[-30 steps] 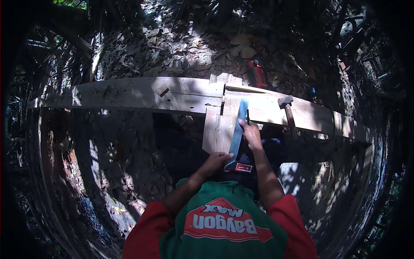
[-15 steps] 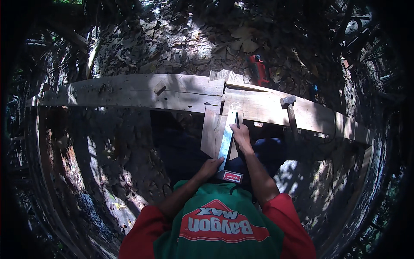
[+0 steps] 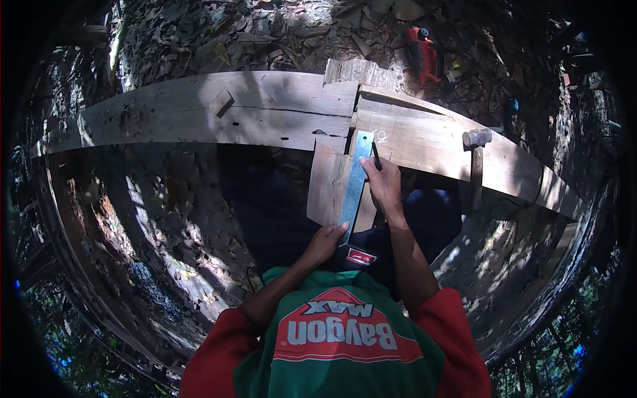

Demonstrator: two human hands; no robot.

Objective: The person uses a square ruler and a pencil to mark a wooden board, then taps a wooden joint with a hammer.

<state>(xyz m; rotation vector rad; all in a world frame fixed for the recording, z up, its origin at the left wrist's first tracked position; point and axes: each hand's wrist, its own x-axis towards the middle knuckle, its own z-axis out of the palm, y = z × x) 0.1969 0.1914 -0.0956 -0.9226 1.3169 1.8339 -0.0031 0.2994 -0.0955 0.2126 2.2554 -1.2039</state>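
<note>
A metal square (image 3: 355, 186) with a dark stock and red label lies lengthwise over a short upright board (image 3: 324, 176) and onto the right-hand plank (image 3: 424, 142). My left hand (image 3: 321, 244) grips the square near its lower end, fingers closed. My right hand (image 3: 385, 182) pinches a dark pencil-like marker (image 3: 375, 154), its thumb on the blade near the upper end. Pale handwritten marks show on the plank beside the blade tip.
A long left-hand plank (image 3: 186, 106) meets the right one at a seam, with a small wood block (image 3: 221, 103) on it. A hammer (image 3: 477, 139) lies on the right plank. A red and black power tool (image 3: 423, 56) lies on leaf-strewn ground (image 3: 279, 30) beyond.
Relative to the planks, the square and both hands have shifted left and toward me, so the blade tip now sits beside the seam. The camera view has also shifted, placing the planks higher in frame.
</note>
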